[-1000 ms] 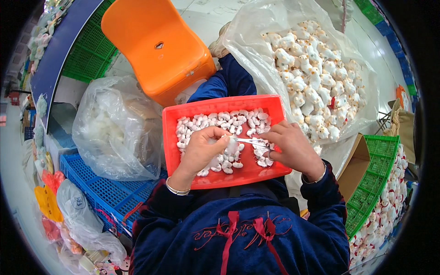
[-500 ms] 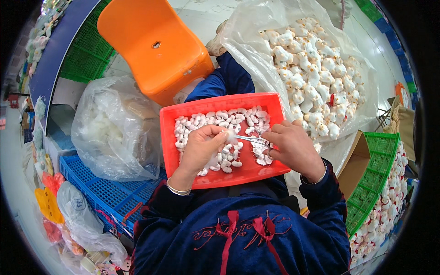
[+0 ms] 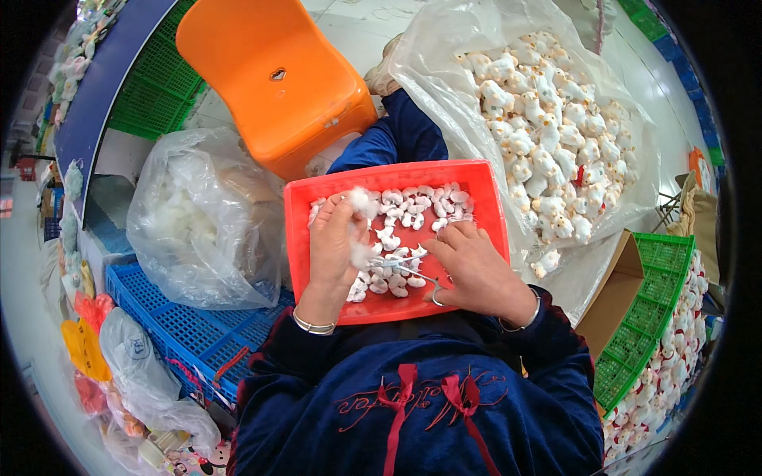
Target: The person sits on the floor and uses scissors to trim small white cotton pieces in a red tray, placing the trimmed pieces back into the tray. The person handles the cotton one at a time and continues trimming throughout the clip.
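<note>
On my lap rests a red plastic tray holding many small white stuffed plush pieces. Above its left part, my left hand is closed on white fluffy stuffing, which sticks out beyond the fingertips and in a second tuft lower by the palm. My right hand is closed on metal forceps with scissor-like ring handles. One ring shows below my fingers. The forceps point left, toward the lower tuft; whether their tips grip anything I cannot tell.
A clear bag of stuffing stands left beside a blue crate. An orange chair is ahead. At right lie a large plastic bag of white plush toys, a cardboard box and a green crate.
My left hand has risen and turned upright with the stuffing. My right hand has moved slightly down and left, and the forceps have come away from the left fingertips.
</note>
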A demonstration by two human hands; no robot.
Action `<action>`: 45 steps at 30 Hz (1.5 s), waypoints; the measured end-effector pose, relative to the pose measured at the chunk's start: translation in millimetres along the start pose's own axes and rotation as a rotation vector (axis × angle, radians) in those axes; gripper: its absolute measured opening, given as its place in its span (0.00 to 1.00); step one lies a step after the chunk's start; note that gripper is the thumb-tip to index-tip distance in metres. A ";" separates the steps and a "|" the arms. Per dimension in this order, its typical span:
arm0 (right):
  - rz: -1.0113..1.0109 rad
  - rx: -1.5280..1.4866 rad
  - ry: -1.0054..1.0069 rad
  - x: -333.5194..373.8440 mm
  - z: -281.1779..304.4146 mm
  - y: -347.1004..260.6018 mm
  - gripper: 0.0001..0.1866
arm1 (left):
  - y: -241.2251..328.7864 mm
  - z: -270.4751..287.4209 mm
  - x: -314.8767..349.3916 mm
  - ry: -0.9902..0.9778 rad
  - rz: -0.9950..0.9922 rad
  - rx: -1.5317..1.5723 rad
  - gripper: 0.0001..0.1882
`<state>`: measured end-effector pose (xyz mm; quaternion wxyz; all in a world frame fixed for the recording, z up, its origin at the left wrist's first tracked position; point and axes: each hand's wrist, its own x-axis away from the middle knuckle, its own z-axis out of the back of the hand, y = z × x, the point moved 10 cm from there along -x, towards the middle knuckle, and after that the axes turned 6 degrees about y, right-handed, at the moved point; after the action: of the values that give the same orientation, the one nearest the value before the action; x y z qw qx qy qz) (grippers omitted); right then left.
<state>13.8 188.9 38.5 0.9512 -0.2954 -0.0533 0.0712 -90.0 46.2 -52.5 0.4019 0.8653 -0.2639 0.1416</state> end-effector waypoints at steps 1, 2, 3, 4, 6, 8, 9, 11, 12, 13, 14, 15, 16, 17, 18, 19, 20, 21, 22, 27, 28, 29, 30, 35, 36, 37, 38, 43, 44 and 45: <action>-0.009 0.008 0.008 -1.2 -7.9 4.0 0.29 | 2.5 0.1 1.1 0.037 -0.040 0.020 0.04; -0.018 0.015 0.016 -2.3 -10.8 6.2 0.26 | 2.7 1.9 0.4 0.027 -0.044 -0.001 0.04; 0.022 0.022 0.007 -2.1 -9.0 3.3 0.21 | 2.0 6.1 -1.0 0.017 -0.047 -0.023 0.04; 0.035 -0.084 -0.014 -1.8 -6.7 3.6 0.20 | 2.0 8.1 -1.3 0.006 -0.050 -0.044 0.04; 0.057 -0.290 -0.060 0.5 1.2 6.5 0.19 | 6.6 2.1 4.5 0.054 -0.062 -0.085 0.05; -0.032 -0.383 0.058 5.6 23.6 22.3 0.19 | 5.4 -1.5 6.4 0.036 -0.044 -0.185 0.05; -0.077 -0.429 0.118 7.6 33.4 29.0 0.19 | 2.7 -1.0 5.5 -0.006 -0.019 -0.264 0.05; -0.065 -0.236 0.117 3.9 42.1 31.4 0.19 | -6.3 -4.7 6.1 -0.072 -0.014 -0.378 0.07; -0.059 -0.140 0.118 2.7 45.3 32.1 0.20 | -8.5 -7.8 9.1 -0.100 -0.016 -0.375 0.08; -0.031 -0.035 0.110 1.9 45.3 27.2 0.20 | -9.7 -11.5 12.5 -0.128 -0.017 -0.373 0.09; -0.037 -0.018 0.099 1.8 44.7 27.8 0.20 | -9.6 -15.3 14.5 -0.155 -0.017 -0.371 0.10; -0.042 -0.001 0.087 1.8 44.0 28.6 0.20 | -10.7 -14.7 13.0 -0.195 -0.012 -0.356 0.12; -0.048 0.016 0.076 1.9 43.4 29.4 0.20 | -10.3 -15.8 13.2 -0.199 -0.022 -0.365 0.11; -0.046 0.017 0.069 2.1 43.6 29.3 0.20 | -8.8 -18.5 14.8 -0.201 -0.031 -0.376 0.11; -0.045 0.018 0.062 2.2 44.4 29.2 0.19 | -7.0 -21.2 16.5 -0.204 -0.040 -0.387 0.10; -0.044 0.018 0.055 2.3 44.9 29.2 0.19 | -5.9 -21.7 18.1 -0.197 -0.031 -0.437 0.10; -0.051 0.018 0.039 3.0 44.4 29.8 0.19 | -3.9 -22.3 19.5 -0.192 -0.021 -0.486 0.10; -0.057 0.018 0.023 3.9 43.7 30.4 0.18 | -3.6 -21.8 20.0 -0.187 -0.012 -0.535 0.10; -0.064 0.018 0.007 4.6 43.2 31.1 0.18 | -6.2 -22.6 19.9 -0.208 -0.002 -0.583 0.10; -0.022 0.097 -0.050 1.8 35.9 24.6 0.21 | -10.3 -26.3 22.0 -0.225 0.019 -0.658 0.08; 0.001 0.114 -0.034 1.4 35.1 23.0 0.22 | -11.3 -26.5 22.0 -0.212 0.024 -0.655 0.08; -0.006 0.126 -0.047 2.7 31.6 27.0 0.24 | -14.5 -23.8 21.0 -0.191 0.040 -0.660 0.08; -0.014 0.139 -0.059 5.3 28.4 33.0 0.26 | -18.9 -20.1 19.0 -0.171 0.056 -0.666 0.08; -0.032 0.067 0.048 6.7 65.2 27.0 0.36 | -17.4 -6.7 7.9 -0.100 0.135 -0.610 0.09; -0.006 0.074 0.045 5.1 64.6 22.0 0.36 | -17.8 -12.0 11.6 -0.122 0.111 -0.635 0.08; 0.020 0.082 0.042 2.5 63.1 16.3 0.37 | -18.0 -18.9 17.3 -0.144 0.087 -0.660 0.08; 0.043 0.089 0.040 1.2 62.2 11.6 0.37 | -16.6 -26.0 21.1 -0.168 0.064 -0.686 0.08; -0.058 0.130 -0.072 1.6 50.4 30.8 0.34 | -8.8 -31.7 24.2 -0.247 -0.030 -0.751 0.09; -0.067 0.133 -0.089 3.0 49.8 31.1 0.31 | -9.8 -30.8 24.3 -0.247 -0.030 -0.723 0.09; -0.077 0.137 -0.106 4.3 48.8 32.1 0.29 | -10.1 -30.2 24.5 -0.247 -0.029 -0.696 0.09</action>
<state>7.6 242.9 60.4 0.9671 -0.2232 -0.1099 0.0533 -65.1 66.5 -28.3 0.6393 0.6911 -0.3303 -0.0678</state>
